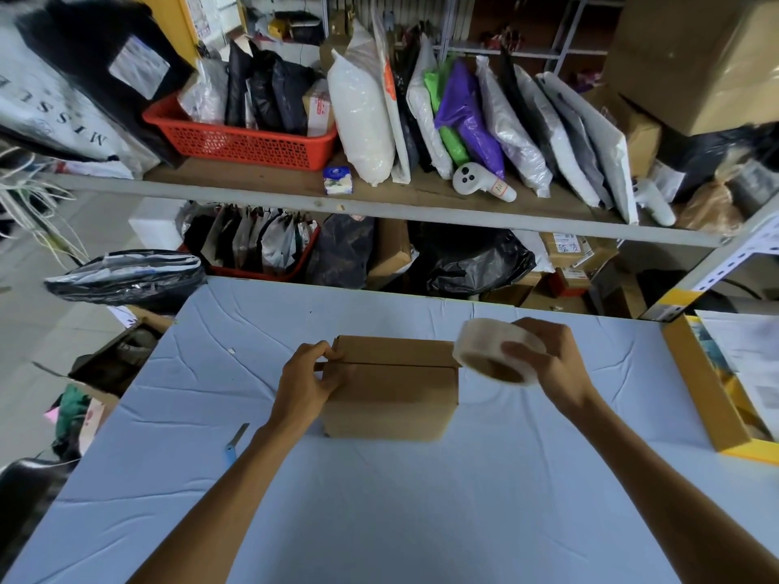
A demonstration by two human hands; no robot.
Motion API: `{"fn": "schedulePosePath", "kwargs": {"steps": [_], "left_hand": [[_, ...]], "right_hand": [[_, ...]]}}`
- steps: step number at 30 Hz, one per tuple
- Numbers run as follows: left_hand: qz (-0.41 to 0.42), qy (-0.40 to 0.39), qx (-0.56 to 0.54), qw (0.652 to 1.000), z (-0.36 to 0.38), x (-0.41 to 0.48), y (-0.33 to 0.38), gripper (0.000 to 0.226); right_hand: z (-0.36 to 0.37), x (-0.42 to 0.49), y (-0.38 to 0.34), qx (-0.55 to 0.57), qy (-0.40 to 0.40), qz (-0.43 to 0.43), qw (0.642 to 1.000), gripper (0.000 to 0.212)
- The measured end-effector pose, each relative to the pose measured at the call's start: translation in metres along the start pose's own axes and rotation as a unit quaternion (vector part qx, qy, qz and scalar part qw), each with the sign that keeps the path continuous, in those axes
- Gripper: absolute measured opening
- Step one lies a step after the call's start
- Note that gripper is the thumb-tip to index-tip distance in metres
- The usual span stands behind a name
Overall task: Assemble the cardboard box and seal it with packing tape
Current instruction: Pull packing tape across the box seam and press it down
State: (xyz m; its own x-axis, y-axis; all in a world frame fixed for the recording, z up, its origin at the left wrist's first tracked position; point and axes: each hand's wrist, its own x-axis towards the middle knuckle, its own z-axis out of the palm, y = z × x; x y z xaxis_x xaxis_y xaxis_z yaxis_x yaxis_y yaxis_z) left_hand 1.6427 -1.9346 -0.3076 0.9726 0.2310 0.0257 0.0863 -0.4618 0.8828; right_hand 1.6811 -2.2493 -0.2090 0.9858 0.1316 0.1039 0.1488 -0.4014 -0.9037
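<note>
The left hand point(312, 379) is clamped on the left end of the cardboard box point(396, 394), thumb and fingers curled in at the top corner where the seam between the flaps begins. The right hand point(552, 364) has its fingers wrapped over a roll of clear packing tape point(484, 351), held tilted in the air just off the box's top right edge, the brown core turned toward me. Whether a strip already runs from the roll along the seam I cannot tell from here. The box stands upright near the middle of the table point(379, 499), both top flaps folded down and meeting in a dark line that runs left to right. The table is covered with a creased pale blue cloth. A small knife with a blue handle point(237, 441) lies on the cloth to the left of the left forearm, well apart from the box. At the right edge of the table sits a yellow-rimmed tray point(699, 394) with papers in it. Beyond the table's far side is a shelf point(379, 200) crowded with goods: a red basket point(244, 141) stuffed with black and clear bags, a row of padded mailers point(527, 132) leaning against each other, a white handheld controller point(478, 181) lying in front of them, and a small tissue pack point(337, 179) beside the basket. A black plastic bag point(126, 276) lies off the table's far left corner, and a large brown carton point(691, 56) sits high on the right.
</note>
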Motion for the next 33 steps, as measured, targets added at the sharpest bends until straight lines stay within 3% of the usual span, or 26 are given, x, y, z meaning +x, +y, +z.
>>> {"fn": "schedulePosePath", "kwargs": {"steps": [5, 12, 17, 21, 24, 28, 33], "left_hand": [[-0.049, 0.001, -0.032, 0.998, -0.001, 0.000, 0.007, 0.013], [-0.090, 0.012, -0.134, 0.987, 0.001, 0.002, 0.004, 0.011], [-0.028, 0.014, 0.019, 0.999, 0.002, 0.004, 0.010, 0.015], [0.043, 0.030, -0.005, 0.999, 0.005, 0.004, 0.038, 0.035], [-0.030, -0.020, -0.083, 0.996, 0.009, 0.007, 0.064, 0.033], [-0.146, -0.099, -0.247, 0.953, 0.015, 0.008, 0.085, 0.031], [-0.140, -0.111, -0.221, 0.959, 0.019, 0.013, 0.085, 0.030]], "right_hand": [[0.018, 0.007, -0.026, 0.050, -0.052, -0.035, 0.997, 0.030], [0.055, 0.019, -0.024, 0.092, -0.119, 0.020, 0.988, 0.003], [0.057, 0.026, -0.022, 0.105, -0.116, 0.018, 0.987, 0.009], [0.058, 0.029, -0.020, 0.106, -0.117, 0.015, 0.987, 0.018], [0.058, 0.031, -0.020, 0.105, -0.124, 0.016, 0.987, 0.014], [0.058, 0.032, -0.020, 0.108, -0.135, 0.016, 0.985, 0.010], [0.058, 0.033, -0.018, 0.102, -0.141, 0.014, 0.985, 0.011]]}}
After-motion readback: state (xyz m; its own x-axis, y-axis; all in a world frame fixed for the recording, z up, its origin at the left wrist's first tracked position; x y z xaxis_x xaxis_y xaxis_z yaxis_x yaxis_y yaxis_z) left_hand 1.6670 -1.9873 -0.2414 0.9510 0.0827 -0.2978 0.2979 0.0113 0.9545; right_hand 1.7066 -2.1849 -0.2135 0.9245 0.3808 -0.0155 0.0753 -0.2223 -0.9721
